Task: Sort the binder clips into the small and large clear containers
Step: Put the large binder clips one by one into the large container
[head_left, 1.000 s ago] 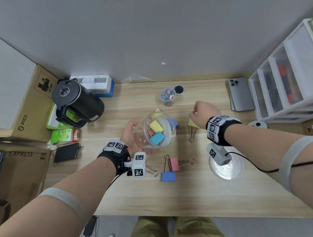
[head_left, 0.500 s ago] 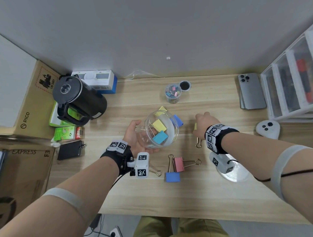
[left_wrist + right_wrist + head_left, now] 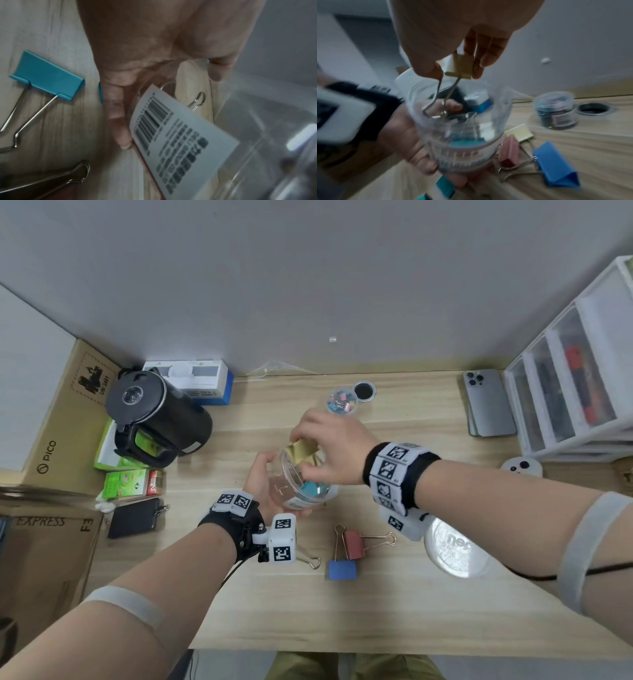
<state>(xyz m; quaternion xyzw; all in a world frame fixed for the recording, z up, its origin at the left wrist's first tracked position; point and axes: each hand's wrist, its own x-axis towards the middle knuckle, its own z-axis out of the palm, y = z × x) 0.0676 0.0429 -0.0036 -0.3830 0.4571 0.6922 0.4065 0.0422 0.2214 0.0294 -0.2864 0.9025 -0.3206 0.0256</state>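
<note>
One light wooden desk [image 3: 394,604] stands against a grey wall [image 3: 308,268]. At its left edge sit a black electric kettle [image 3: 157,419], a white and blue box [image 3: 202,385] and cardboard cartons [image 3: 44,559]. At its right edge stand a white drawer unit [image 3: 575,385], a grey phone [image 3: 488,404] and a white controller [image 3: 520,467].

The left hand [image 3: 270,487] cups the large clear container [image 3: 305,477] from below, fingers curled round its wall, mouth tilted toward the right hand; a teal clip [image 3: 313,486] lies inside. The right hand [image 3: 329,450] is above the container mouth and pinches a yellow binder clip [image 3: 459,67] between thumb and fingertips; the clip's wire handles hang into the opening.

The small clear container [image 3: 340,402], holding small clips, stands near the wall just beside its black-lined lid [image 3: 363,390]. A pink binder clip [image 3: 352,544] and a blue binder clip [image 3: 342,569] lie touching each other on the desk, near a clear round lid [image 3: 457,549].

Compared with half a second ago, the right hand has risen from the desk surface, where it closed on the yellow clip, to the container mouth; the left hand keeps its hold on the container
</note>
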